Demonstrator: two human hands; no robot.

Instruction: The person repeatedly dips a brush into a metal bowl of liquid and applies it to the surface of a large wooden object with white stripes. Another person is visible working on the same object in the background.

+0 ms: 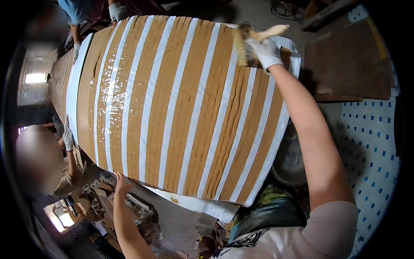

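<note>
My right hand [266, 52], in a white glove, is closed round the pale wooden handle of a wide brush [244, 46]. Its bristles rest on the far right part of a large sheet [172, 108] with brown and white stripes. Wrinkles run along the brown bands, and the left part shines as if wet or covered in clear film. At the near left edge of this sheet is my bare left hand [123, 185], its fingers stretched toward the edge and the thumb apart. Whether the fingertips press on the sheet cannot be made out.
Two other people stand at the left end; one's gloved hand [68, 137] touches a pale blue-white board [79, 90] there. Another gloved hand [117, 11] is at the far edge. A round basin [290, 157] sits below the right side. Scraps [105, 198] litter the lower left floor.
</note>
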